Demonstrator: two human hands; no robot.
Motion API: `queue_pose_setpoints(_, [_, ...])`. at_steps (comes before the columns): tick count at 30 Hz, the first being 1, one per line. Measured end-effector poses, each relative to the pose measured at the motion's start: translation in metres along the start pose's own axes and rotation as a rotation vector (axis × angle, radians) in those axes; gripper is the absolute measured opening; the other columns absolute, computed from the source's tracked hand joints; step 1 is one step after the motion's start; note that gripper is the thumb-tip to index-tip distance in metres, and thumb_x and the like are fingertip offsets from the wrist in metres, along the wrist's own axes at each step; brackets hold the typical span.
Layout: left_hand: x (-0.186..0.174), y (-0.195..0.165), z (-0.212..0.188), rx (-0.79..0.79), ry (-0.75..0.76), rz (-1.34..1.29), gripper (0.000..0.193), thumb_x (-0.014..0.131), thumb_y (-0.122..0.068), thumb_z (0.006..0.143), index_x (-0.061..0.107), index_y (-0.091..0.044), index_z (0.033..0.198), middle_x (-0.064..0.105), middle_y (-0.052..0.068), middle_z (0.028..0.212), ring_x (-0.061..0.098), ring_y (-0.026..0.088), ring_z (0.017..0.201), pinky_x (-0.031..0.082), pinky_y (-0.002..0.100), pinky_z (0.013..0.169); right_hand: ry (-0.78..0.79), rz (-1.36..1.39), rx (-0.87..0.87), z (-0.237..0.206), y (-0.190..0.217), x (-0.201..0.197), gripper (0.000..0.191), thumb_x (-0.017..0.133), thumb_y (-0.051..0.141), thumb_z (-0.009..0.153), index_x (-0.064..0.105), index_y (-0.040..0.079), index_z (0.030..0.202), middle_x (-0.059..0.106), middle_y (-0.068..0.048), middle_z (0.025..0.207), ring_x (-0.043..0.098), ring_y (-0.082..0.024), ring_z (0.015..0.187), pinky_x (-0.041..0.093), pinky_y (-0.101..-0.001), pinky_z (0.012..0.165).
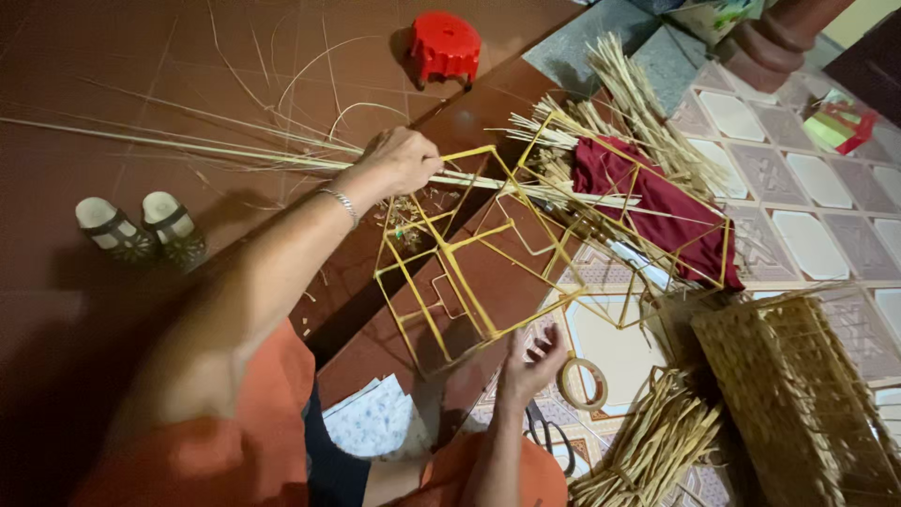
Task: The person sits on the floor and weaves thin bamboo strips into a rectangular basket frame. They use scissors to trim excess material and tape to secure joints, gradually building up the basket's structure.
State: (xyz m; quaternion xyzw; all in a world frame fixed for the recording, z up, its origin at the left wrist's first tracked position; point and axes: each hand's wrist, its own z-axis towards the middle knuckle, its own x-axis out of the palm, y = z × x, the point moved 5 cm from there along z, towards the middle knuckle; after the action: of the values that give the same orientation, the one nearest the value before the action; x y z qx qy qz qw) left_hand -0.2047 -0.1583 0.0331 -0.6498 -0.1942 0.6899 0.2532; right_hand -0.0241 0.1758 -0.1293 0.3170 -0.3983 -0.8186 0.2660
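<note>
I'm looking down at the floor (141,113), where a frame (488,272) of thin yellow sticks lies in front of me. My left hand (402,160) is closed over a long bundle of pale strips (188,148) at the frame's 10 o'clock corner; the strips run out flat toward 9 o'clock. My right hand (532,361) sits at the frame's 6 o'clock edge, fingers loosely curled and apart, touching or just under a stick; I cannot tell if it grips anything.

As I judge it, the frame is well along: many squares and angled bars are joined into an open, boxy shape, yet nothing covers it and some stick ends at 12 to 1 o'clock stand loose, so more joining seems left. A dark red cloth (657,202) lies under that far part.

Counts: one frame, one roll of tape (583,383) just at 3 o'clock of my right hand, one pair of scissors (549,437) below it, one heap of short sticks (657,441) at 5 o'clock, one woven basket piece (798,394) at 4 o'clock, one red stool (444,44) at 12 o'clock, and two sandals (141,227) at 9 o'clock.
</note>
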Motion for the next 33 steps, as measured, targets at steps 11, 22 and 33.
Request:
queue_pose_setpoints(11, [0.036,0.005,-0.039,0.017,0.061,-0.346,0.014,0.062,-0.009,0.097,0.069,0.002,0.093,0.067,0.01,0.07,0.063,0.018,0.056,0.05,0.032,0.046,0.121,0.486,0.007,0.0,-0.011,-0.004,0.043,0.035,0.032,0.114,0.062,-0.001,0.122,0.07,-0.014,0.117,0.068,-0.021,0.111,0.052,-0.0345,0.1])
queue_pose_setpoints(22, [0.06,0.011,-0.039,-0.172,0.315,-1.382,0.06,0.042,-0.051,0.103,0.062,0.001,0.123,0.065,0.008,0.069,0.066,0.017,0.06,0.057,0.033,0.058,0.175,0.508,0.078,0.002,-0.026,0.003,0.045,0.044,0.033,0.114,0.062,0.0,0.088,0.057,-0.003,0.074,0.047,-0.011,0.068,0.039,-0.0266,0.064])
queue_pose_setpoints(33, [0.093,-0.02,-0.011,-0.107,0.449,-1.43,0.049,0.043,-0.044,0.107,0.069,-0.004,0.118,0.052,0.001,0.054,0.048,0.012,0.044,0.04,0.029,0.042,0.101,0.569,0.068,0.016,-0.053,-0.033,0.049,0.046,0.043,0.11,0.065,0.0,0.096,0.063,-0.006,0.078,0.049,-0.011,0.065,0.036,-0.0255,0.059])
